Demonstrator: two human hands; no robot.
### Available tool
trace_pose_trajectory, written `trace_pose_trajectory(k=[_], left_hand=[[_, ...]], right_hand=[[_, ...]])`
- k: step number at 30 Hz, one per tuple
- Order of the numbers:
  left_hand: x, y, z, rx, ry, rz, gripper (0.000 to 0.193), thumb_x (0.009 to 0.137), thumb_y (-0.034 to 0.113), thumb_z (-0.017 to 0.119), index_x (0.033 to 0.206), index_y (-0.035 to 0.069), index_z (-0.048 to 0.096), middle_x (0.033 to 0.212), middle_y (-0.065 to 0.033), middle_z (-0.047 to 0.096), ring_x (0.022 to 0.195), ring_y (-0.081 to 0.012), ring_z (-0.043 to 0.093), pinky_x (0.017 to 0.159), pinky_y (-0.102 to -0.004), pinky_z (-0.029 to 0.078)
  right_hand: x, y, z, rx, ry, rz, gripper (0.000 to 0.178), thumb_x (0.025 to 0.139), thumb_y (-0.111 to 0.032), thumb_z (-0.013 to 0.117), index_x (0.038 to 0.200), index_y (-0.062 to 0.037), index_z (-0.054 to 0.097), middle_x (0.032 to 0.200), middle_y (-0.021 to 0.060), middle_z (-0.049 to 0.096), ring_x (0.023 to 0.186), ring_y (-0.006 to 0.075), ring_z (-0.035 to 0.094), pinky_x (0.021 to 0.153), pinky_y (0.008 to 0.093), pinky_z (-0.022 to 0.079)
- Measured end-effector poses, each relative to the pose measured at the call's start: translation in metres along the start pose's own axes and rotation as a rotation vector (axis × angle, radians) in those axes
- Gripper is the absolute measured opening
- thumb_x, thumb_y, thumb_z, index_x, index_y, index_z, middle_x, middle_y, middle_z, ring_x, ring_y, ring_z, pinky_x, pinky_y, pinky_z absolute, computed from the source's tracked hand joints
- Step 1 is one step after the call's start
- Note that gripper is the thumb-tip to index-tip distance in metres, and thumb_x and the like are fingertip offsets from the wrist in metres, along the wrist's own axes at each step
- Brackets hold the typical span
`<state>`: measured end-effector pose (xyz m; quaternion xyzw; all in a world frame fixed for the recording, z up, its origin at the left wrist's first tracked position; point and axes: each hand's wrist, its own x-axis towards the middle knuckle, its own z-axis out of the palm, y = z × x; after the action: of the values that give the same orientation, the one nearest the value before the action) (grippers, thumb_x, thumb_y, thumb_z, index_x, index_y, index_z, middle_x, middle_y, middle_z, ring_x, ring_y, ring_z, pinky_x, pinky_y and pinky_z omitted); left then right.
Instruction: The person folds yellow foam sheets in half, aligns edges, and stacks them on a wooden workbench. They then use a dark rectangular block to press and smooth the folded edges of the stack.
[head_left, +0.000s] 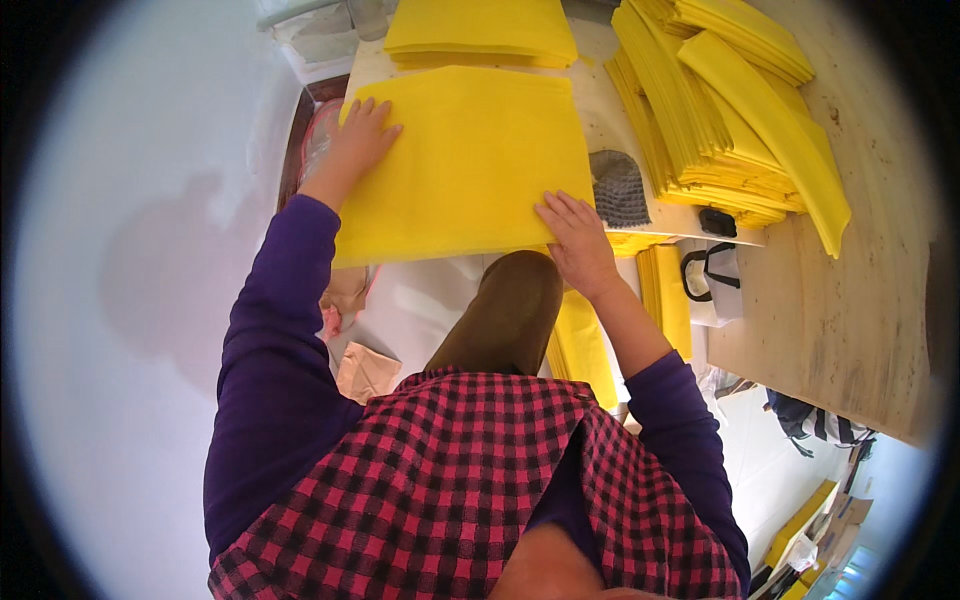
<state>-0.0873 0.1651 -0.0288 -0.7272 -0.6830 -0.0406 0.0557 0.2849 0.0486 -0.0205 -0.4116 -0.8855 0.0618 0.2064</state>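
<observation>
Steadied the yellow cloth [465, 165] on the worktop [599, 128] with the left hand [365, 138] open over its left edge and the right hand [580, 240] at its near right corner, grip unclear, apparently midway, with a yellow pile [655, 100] already stacked but this piece lying apart.

Plain yellow sheet [460, 165], pinkish-red-and-black checked garment [430, 450]

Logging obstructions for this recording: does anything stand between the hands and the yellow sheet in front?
Nothing visible does: the left hand rests on the yellow sheet at its upper left, the right hand at its lower right corner.
</observation>
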Motion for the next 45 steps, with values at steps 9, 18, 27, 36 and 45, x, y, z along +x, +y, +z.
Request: trace_pose_trajectory(k=[9, 18, 27, 36, 45], left_hand=[[0.062, 0.015, 0.004, -0.054, -0.133, 0.05, 0.053, 0.095, 0.045, 0.039, 0.141, 0.018, 0.035, 0.149, -0.0097, 0.029, 0.138, -0.0292, 0.025, 0.105, -0.0652, 0.018], [0.087, 0.009, 0.015, -0.095, -0.083, 0.037, 0.054, 0.094, 0.047, 0.041, 0.141, 0.02, 0.036, 0.149, -0.0087, 0.03, 0.139, -0.0281, 0.024, 0.106, -0.0642, 0.017], [0.144, 0.024, 0.019, -0.286, 0.019, 0.231, 0.052, 0.091, 0.053, 0.043, 0.134, 0.022, 0.048, 0.142, -0.009, 0.04, 0.135, -0.0275, 0.032, 0.104, -0.0659, 0.016], [0.155, 0.052, 0.005, -0.413, -0.014, 0.309, 0.045, 0.093, 0.042, 0.049, 0.112, 0.003, 0.062, 0.108, -0.0186, 0.064, 0.102, -0.0355, 0.059, 0.087, -0.0369, 0.046], [0.145, 0.055, -0.002, -0.502, 0.07, 0.329, 0.041, 0.092, 0.034, 0.052, 0.121, 0.005, 0.056, 0.117, -0.0193, 0.06, 0.109, -0.0339, 0.055, 0.093, -0.0376, 0.043]], right_hand=[[0.01, 0.007, 0.002, 0.041, 0.021, 0.011, 0.057, 0.073, -0.004, 0.06, 0.129, -0.0076, 0.049, 0.134, 0.0126, 0.048, 0.127, 0.0302, 0.04, 0.107, 0.045, 0.029], [0.021, 0.011, 0.006, 0.061, 0.022, 0.034, 0.053, 0.075, -0.007, 0.063, 0.126, -0.0064, 0.051, 0.135, 0.0125, 0.047, 0.128, 0.0297, 0.039, 0.108, 0.0435, 0.028], [0.018, 0.007, 0.001, -0.012, 0.01, 0.015, 0.052, 0.073, -0.008, 0.064, 0.123, -0.0072, 0.053, 0.133, 0.0116, 0.049, 0.126, 0.0292, 0.041, 0.108, 0.0435, 0.029], [0.024, 0.014, -0.003, -0.063, 0.075, 0.003, 0.048, 0.075, -0.009, 0.061, 0.122, -0.008, 0.053, 0.132, 0.0091, 0.051, 0.126, 0.0279, 0.042, 0.107, 0.0436, 0.03], [0.02, 0.017, 0.005, -0.092, 0.092, 0.015, 0.038, 0.08, -0.01, 0.051, 0.117, -0.0052, 0.056, 0.129, 0.0112, 0.052, 0.124, 0.029, 0.044, 0.106, 0.0438, 0.031]])
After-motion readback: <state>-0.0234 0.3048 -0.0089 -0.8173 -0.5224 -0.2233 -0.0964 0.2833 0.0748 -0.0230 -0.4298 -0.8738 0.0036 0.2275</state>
